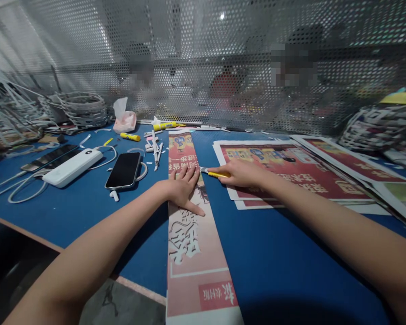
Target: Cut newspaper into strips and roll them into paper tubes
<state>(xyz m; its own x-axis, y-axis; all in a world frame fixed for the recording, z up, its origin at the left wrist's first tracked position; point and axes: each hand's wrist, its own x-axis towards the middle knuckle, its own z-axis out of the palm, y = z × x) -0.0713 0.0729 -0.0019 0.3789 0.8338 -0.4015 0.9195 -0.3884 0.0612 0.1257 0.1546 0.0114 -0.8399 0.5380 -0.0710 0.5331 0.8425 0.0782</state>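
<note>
A long strip of printed newspaper (192, 234) lies lengthwise down the middle of the blue worktop (284, 262), running from the near edge toward the perforated metal screen (223, 58) at the back. The left hand (183, 187) lies flat on the strip about midway along it, fingers spread and palm down, pinning the paper. The right hand (243, 174) is closed around a yellow utility knife (214, 173), whose blade tip sits at the strip's right edge, just beside the left hand's fingertips.

To the right of the strip lies a stack of red printed newspaper sheets (291, 174) (the right hand rests partly on it), with more sheets further right. To the left are a black smartphone (123, 170), a white power bank (72, 167) with white cables, and a single white earbud near the phone. Further back sit two yellow glue sticks (130, 136), some rolled white paper tubes (155, 151), a tissue pack (124, 119) and woven paper baskets (83, 108).
</note>
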